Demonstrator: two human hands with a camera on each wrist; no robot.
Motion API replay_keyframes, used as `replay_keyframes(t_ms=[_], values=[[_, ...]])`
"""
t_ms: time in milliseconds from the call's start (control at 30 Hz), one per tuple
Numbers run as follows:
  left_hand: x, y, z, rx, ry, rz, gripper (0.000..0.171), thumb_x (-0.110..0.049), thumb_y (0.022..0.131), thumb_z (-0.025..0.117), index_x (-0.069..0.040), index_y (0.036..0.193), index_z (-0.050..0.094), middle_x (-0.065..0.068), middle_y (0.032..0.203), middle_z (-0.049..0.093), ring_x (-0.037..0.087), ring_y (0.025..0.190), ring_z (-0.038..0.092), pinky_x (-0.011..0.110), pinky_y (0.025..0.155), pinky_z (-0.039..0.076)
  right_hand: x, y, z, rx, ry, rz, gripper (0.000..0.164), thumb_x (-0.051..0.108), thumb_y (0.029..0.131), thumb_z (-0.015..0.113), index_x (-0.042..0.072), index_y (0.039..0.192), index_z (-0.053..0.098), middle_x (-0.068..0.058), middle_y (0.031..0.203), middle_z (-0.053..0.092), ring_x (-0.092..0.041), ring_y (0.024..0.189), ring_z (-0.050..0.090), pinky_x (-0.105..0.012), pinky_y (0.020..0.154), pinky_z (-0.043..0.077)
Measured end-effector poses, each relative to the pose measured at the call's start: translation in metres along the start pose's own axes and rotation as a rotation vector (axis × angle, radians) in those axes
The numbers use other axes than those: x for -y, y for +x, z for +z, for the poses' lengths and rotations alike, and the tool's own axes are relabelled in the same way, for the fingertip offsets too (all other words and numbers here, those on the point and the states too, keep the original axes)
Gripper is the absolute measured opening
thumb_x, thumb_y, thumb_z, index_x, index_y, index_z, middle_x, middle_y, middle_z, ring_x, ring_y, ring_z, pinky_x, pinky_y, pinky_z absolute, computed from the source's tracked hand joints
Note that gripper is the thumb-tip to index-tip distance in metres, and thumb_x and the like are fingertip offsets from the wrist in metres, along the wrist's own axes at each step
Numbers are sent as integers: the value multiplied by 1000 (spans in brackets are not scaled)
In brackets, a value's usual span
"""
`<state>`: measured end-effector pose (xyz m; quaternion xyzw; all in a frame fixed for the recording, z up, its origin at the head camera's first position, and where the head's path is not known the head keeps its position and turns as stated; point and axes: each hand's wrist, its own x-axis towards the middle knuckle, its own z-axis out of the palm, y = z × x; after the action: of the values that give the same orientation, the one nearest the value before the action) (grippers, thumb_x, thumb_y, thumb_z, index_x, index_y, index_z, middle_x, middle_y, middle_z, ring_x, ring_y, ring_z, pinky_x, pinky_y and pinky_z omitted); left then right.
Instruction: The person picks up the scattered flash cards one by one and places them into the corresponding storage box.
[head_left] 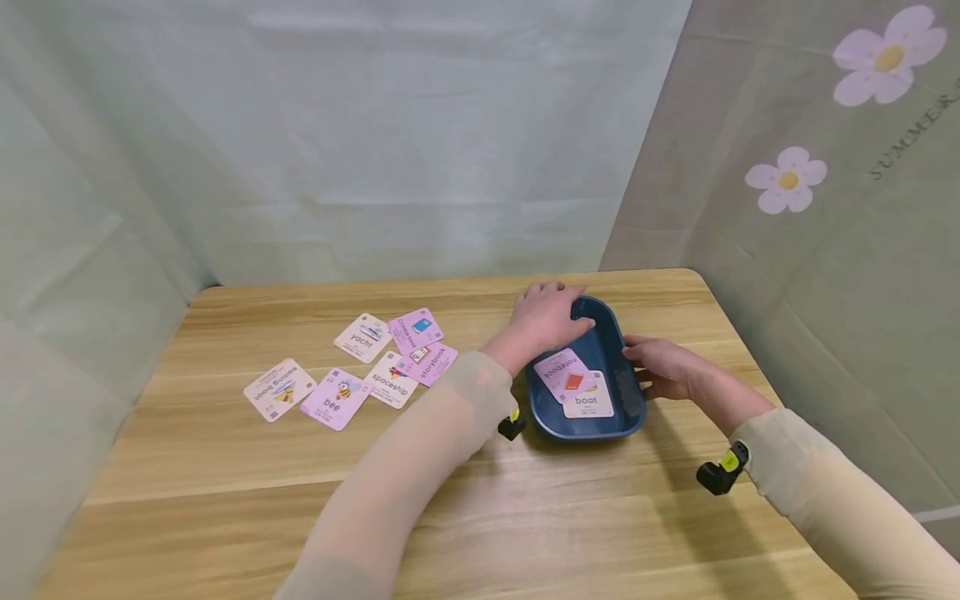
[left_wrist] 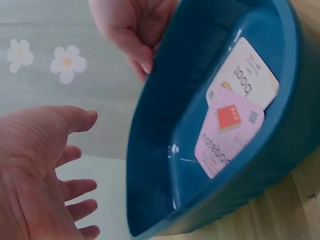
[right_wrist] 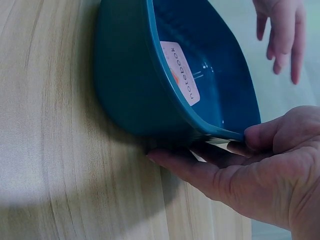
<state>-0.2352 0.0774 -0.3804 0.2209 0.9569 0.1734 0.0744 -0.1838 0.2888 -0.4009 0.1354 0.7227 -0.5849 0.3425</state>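
Sleeves point(head_left: 408, 467) reach in from the near side over the tabletop point(head_left: 555, 525). The right hand point(head_left: 663, 367) has its grip clamped on the right rim of the blue tray point(head_left: 617, 358); the left hand point(head_left: 546, 317), grip apart, fingers spread, is by the tray's far left. Inside, the notebook card point(head_left: 562, 372) overlaps the boat card point(head_left: 590, 406); six cards point(head_left: 335, 400) lie left on the tabletop

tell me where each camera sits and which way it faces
Head: worn on the head, looks forward and down at the table; left hand, right hand and sleeves show.
Left wrist: on that wrist, faces the bin; both hands show.
Right wrist: on that wrist, faces the bin; both hands show.
Shared: both wrist views include the notebook card.
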Motion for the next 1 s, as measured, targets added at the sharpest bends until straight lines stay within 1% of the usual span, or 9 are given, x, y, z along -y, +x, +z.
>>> replay_keyframes(t_ms=[133, 233, 567, 800, 1000], values=[[-5, -3, -8, -9, -17, 16, 74, -58, 99, 57, -33, 163, 28, 6, 164, 32, 31, 149, 26, 52, 120, 20, -1, 0, -1, 6, 10, -2, 58, 15, 112, 24, 9, 164, 0, -29, 164, 11, -50, 145, 22, -68, 111, 30], [-7, -7, -16, -24, -30, 39, 75, -59, 99, 56, -34, 163, 26, 7, 165, 31, 31, 150, 25, 53, 121, 18, -2, 0, -1, 13, 13, -7, 58, 15, 112, 24, 9, 164, -1, -29, 164, 11, -50, 145, 21, -68, 110, 30], [-8, -23, -44, -57, -30, 98, 77, -61, 98, 57, -35, 163, 26, 7, 165, 30, 32, 150, 24, 55, 120, 16, -1, 0, -2, 21, -2, -14, 57, 16, 113, 24, 8, 164, -1, -29, 163, 12, -49, 144, 24, -69, 110, 31], [-6, -34, -58, -77, -30, 127, 78, -60, 97, 58, -34, 163, 25, 6, 165, 29, 30, 151, 24, 53, 120, 17, 0, 1, -2, 4, 1, -1, 56, 16, 113, 24, 9, 164, 2, -28, 162, 17, -47, 141, 28, -67, 110, 32], [-5, -43, -68, -104, -37, 178, 79, -59, 97, 59, -34, 163, 25, 6, 165, 30, 28, 151, 24, 53, 120, 18, -1, 0, -1, 6, -8, -12, 56, 16, 113, 24, 9, 164, 2, -29, 161, 18, -48, 140, 29, -67, 109, 34]])
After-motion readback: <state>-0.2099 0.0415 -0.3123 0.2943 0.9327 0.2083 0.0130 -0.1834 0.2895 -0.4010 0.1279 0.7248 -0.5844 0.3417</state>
